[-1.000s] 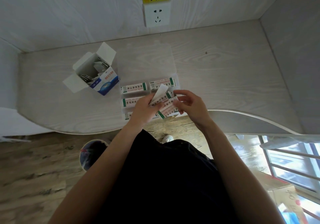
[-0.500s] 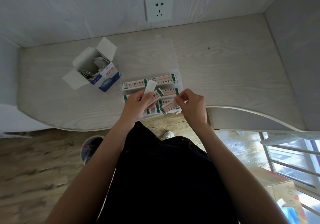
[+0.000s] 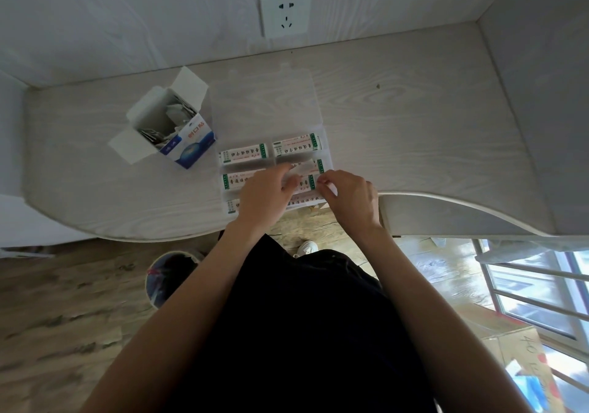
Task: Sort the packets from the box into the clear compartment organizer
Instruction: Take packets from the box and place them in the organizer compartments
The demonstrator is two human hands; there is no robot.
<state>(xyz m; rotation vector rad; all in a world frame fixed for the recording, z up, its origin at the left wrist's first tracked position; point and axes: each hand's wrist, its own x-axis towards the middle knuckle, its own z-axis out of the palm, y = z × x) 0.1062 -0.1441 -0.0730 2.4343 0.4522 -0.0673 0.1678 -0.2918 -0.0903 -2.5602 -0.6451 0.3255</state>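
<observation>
The clear compartment organizer [image 3: 325,140] lies open near the table's front edge, its lid [image 3: 266,103] flat behind it. White packets with green ends fill its cells, such as one at the back left [image 3: 243,155] and one at the back right [image 3: 296,146]. My left hand [image 3: 266,194] covers the middle cells and holds a packet [image 3: 299,167] down in the middle right cell. My right hand [image 3: 345,194] pinches the right end of a packet [image 3: 308,181] at the organizer's right side. The open blue and white box [image 3: 188,143] with packets inside stands to the left.
A wall socket [image 3: 284,12] with a yellow warning label sits on the back wall. The table [image 3: 414,132] has a curved front edge and side walls left and right. A bin [image 3: 167,274] stands on the wooden floor below, and a window is at the lower right.
My left hand has lowered the raised white packet into the organizer's middle right cell. My right hand stays at the right edge. The view has shifted slightly.
</observation>
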